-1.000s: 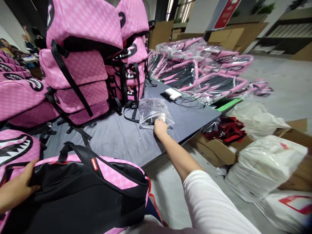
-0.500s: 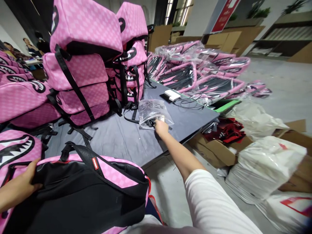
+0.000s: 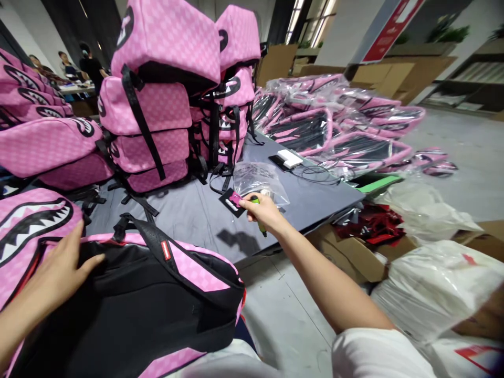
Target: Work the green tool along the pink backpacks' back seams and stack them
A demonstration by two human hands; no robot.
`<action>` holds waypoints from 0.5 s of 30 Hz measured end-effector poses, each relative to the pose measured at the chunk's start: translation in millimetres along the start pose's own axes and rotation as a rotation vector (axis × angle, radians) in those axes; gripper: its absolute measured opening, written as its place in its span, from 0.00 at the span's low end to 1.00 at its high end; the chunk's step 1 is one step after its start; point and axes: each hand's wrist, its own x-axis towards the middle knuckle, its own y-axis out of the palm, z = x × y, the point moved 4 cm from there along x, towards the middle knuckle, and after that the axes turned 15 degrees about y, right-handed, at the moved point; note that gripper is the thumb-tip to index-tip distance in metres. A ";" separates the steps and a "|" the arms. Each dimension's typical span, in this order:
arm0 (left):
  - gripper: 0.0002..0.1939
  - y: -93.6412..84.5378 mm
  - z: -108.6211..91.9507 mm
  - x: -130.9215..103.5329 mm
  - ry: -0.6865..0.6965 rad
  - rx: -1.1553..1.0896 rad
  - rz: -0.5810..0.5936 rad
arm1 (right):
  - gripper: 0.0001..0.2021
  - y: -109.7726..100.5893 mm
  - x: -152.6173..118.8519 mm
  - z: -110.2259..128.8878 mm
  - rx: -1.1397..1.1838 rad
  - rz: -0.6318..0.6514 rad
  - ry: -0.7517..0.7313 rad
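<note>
Above the gray counter (image 3: 189, 220), right hand (image 3: 263, 210) fingers pinch a black-pink tag (image 3: 231, 200) lifted from its bag (image 3: 260, 181); left hand (image 3: 59, 262) lies flat on the untagged backpack (image 3: 149, 304).

Backpack (image 3: 129, 299) under my left hand (image 3: 59, 265): black back panel, pink checker sides, small red tab on strap. Tag (image 3: 232, 201) in my right hand (image 3: 264, 211): black with pink patch, white print (something green beside it, can't tell what). I see stacked backpacks (image 3: 157, 100) pink checker, black straps, black-white shark-mouth print. Table (image 3: 197, 223) dark grey. Bagged backpacks (image 3: 334, 126) pink and black under clear plastic. Sleeve (image 3: 378, 354) white. Cardboard boxes (image 3: 350, 252) brown.
</note>
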 end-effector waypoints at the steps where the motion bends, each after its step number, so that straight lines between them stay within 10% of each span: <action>1: 0.40 -6.6 -20.5 -0.6 0.057 -0.026 -0.081 | 0.13 8.3 -15.0 14.1 0.078 0.083 -0.078; 8: 0.18 -7.5 -132.2 -11.8 0.165 -0.759 -0.155 | 0.07 81.7 -116.6 75.5 -0.009 0.501 -0.520; 15: 0.09 0.9 -105.3 -55.9 0.330 -0.404 -0.285 | 0.09 123.7 -151.2 89.7 -0.464 0.408 -1.117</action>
